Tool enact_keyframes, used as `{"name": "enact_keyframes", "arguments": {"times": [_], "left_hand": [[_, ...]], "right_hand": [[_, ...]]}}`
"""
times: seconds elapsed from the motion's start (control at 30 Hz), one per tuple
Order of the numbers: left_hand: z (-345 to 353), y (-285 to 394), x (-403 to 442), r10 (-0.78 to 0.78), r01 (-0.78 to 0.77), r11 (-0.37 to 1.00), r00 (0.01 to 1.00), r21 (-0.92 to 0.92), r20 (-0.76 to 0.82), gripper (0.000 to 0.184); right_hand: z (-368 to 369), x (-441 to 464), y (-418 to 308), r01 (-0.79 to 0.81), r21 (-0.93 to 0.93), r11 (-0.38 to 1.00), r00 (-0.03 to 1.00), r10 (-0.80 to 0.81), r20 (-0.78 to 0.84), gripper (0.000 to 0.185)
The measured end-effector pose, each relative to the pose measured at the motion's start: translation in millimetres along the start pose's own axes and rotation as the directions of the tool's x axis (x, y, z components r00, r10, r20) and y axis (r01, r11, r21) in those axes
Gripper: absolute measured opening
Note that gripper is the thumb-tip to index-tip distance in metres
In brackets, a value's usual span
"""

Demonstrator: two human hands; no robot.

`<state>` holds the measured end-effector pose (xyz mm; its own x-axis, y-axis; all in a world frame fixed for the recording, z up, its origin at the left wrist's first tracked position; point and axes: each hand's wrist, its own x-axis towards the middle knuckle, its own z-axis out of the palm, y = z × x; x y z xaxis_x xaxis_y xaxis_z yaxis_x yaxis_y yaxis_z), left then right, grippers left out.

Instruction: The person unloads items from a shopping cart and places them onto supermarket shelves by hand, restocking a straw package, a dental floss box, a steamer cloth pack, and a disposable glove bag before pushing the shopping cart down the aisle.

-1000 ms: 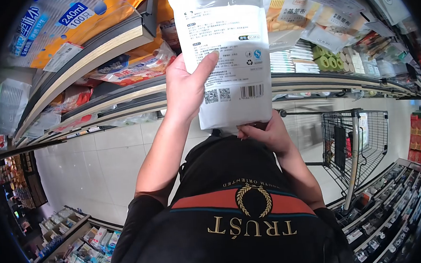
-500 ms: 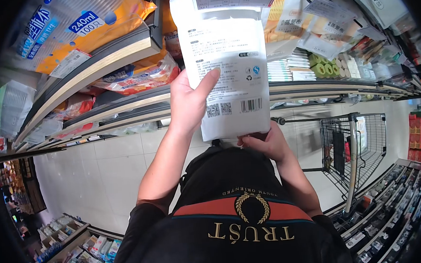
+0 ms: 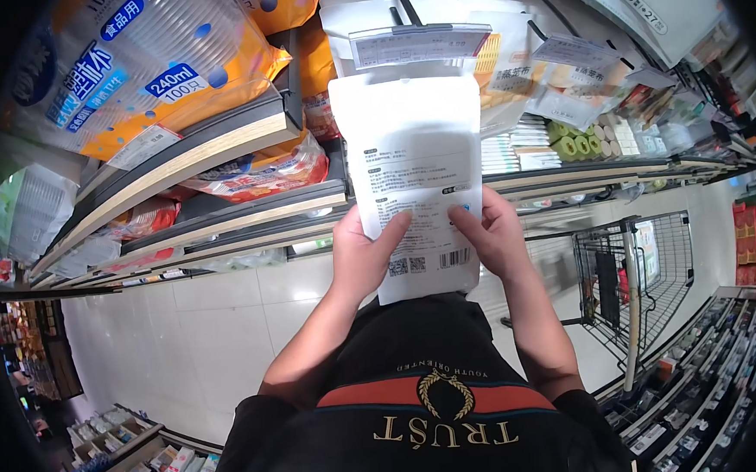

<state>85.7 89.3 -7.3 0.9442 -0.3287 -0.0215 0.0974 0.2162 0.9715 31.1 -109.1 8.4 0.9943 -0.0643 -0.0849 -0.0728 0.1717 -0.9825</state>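
A person in a black T-shirt lettered TRUST studies a store aisle's wares, a white pouch held out before the body. The left hand and right hand grasp its opposite sides toward the lower end, thumbs on the printed face, the other fingers largely hidden behind. From here, the pouch's far end appears just below a price tag. Beyond, at left, bagged plastic cups fill a wood-edged shelf; a wire shopping cart stands on the floor at right.
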Motion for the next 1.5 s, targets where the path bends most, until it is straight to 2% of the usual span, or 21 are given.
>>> {"name": "enact_keyframes", "arguments": {"times": [0.2, 0.33, 0.4, 0.43, 0.47, 0.53, 0.6, 0.63, 0.67, 0.73, 0.83, 0.87, 0.93, 1.0, 1.17, 1.23, 1.27, 1.33, 1.4, 1.47, 1.5], "left_hand": [[-0.7, 5.9, -8.1, 0.046, -0.042, 0.996, 0.998, 0.076, -0.047, 0.024], [1.3, 8.2, -20.3, 0.032, -0.010, 0.952, 0.997, 0.307, -0.068, 0.030], [2.0, 6.8, -28.6, -0.021, 0.006, 0.991, 0.994, 0.131, 0.109, 0.047], [-6.0, 0.0, -28.4, 0.072, -0.102, 0.989, 0.966, 0.107, 0.250, 0.060], [-7.9, -5.2, -25.9, 0.079, -0.109, 0.988, 0.964, 0.106, 0.255, 0.060], [-7.4, -4.7, -18.8, 0.183, -0.213, 0.975, 0.936, 0.069, 0.300, 0.066], [-8.3, -4.2, -9.1, 0.150, -0.194, 0.975, 0.932, 0.107, 0.329, 0.066], [-6.7, -9.7, -4.3, 0.110, -0.123, 0.992, 0.963, 0.041, 0.245, 0.065], [-6.2, -15.6, 0.2, 0.060, -0.056, 0.998, 0.985, -0.032, 0.163, 0.063], [-7.9, -19.3, 10.7, 0.043, -0.039, 0.999, 0.987, -0.023, 0.156, 0.063], [-9.0, -19.9, 20.2, -0.062, 0.122, 0.971, 0.958, -0.204, 0.280, 0.058], [-10.1, -19.3, 20.8, -0.060, 0.120, 0.972, 0.959, -0.204, 0.278, 0.058], [-10.2, -9.9, 21.4, -0.235, 0.290, 0.948, 0.916, -0.130, 0.326, 0.045], [-7.5, -7.2, 22.6, -0.233, 0.290, 0.945, 0.923, -0.154, 0.306, 0.039], [-6.3, 7.6, 23.2, -0.245, 0.308, 0.932, 0.923, -0.192, 0.296, 0.031], [-10.7, 19.6, 24.4, -0.393, 0.422, 0.904, 0.881, -0.062, 0.262, 0.032], [-11.6, 18.8, 25.9, -0.390, 0.419, 0.906, 0.884, -0.065, 0.258, 0.032], [-12.9, 14.5, 26.1, -0.106, 0.132, 0.982, 0.978, -0.138, 0.178, 0.032], [-20.6, 15.0, 26.8, -0.104, 0.120, 0.990, 0.977, -0.078, 0.186, 0.035], [-26.4, 14.7, 27.1, -0.107, 0.111, 0.994, 0.976, -0.011, 0.190, 0.038], [-28.1, 12.9, 24.4, -0.098, 0.096, 0.995, 0.977, 0.022, 0.187, 0.038]], "right_hand": [[10.8, 3.1, 16.3, 0.053, 0.045, 0.998, 0.998, -0.051, -0.034, 0.036], [14.7, 3.6, 24.8, 0.067, -0.037, 0.997, 0.990, -0.072, -0.123, 0.034], [12.1, 7.8, 35.9, 0.117, 0.021, 0.993, 0.978, -0.111, -0.174, 0.034], [10.2, 11.7, 40.4, 0.137, -0.024, 0.990, 0.976, -0.139, -0.166, 0.042], [7.2, 14.4, 43.7, 0.145, -0.026, 0.989, 0.975, -0.147, -0.168, 0.042], [11.1, 21.9, 34.6, -0.068, 0.450, 0.890, 0.985, 0.131, -0.112, 0.040], [8.2, 28.8, 45.1, -0.131, 0.469, 0.873, 0.960, 0.230, -0.161, 0.044], [-5.1, 36.4, 73.6, -0.225, 0.642, 0.733, 0.974, 0.148, 0.172, 0.047], [-12.3, 39.1, 89.7, -0.373, 0.736, 0.565, 0.887, -0.015, 0.461, 0.049], [9.1, 31.6, 85.3, -0.393, 0.760, 0.517, 0.891, 0.009, 0.454, 0.055], [27.6, 27.5, 89.8, -0.533, 0.752, 0.388, 0.782, -0.114, 0.613, 0.059], [27.8, 28.0, 90.3, -0.535, 0.750, 0.389, 0.780, -0.114, 0.615, 0.059], [26.7, 28.6, 93.1, -0.461, 0.700, 0.545, 0.824, -0.028, 0.565, 0.058], [23.7, 29.7, 97.4, -0.388, 0.616, 0.686, 0.866, 0.043, 0.498, 0.058], [3.1, 31.2, 106.5, -0.211, 0.282, 0.936, 0.956, 0.138, 0.257, 0.056], [-8.7, 32.6, 107.2, -0.155, 0.110, 0.982, 0.979, 0.138, 0.150, 0.056], [-14.2, 33.6, 107.6, -0.133, 0.021, 0.991, 0.986, 0.131, 0.099, 0.055], [-25.2, 30.5, 106.5, -0.106, -0.157, 0.982, 0.994, 0.107, -0.003, 0.055], [-62.5, 47.3, 84.9, -0.189, 0.326, 0.926, 0.981, 0.193, 0.022, 0.047], [-61.7, 49.1, 20.6, -0.050, 0.419, 0.907, 0.999, 0.037, 0.039, 0.042], [-64.7, 46.4, 5.2, 0.037, 0.338, 0.940, 0.999, -0.039, -0.003, 0.041]]}}
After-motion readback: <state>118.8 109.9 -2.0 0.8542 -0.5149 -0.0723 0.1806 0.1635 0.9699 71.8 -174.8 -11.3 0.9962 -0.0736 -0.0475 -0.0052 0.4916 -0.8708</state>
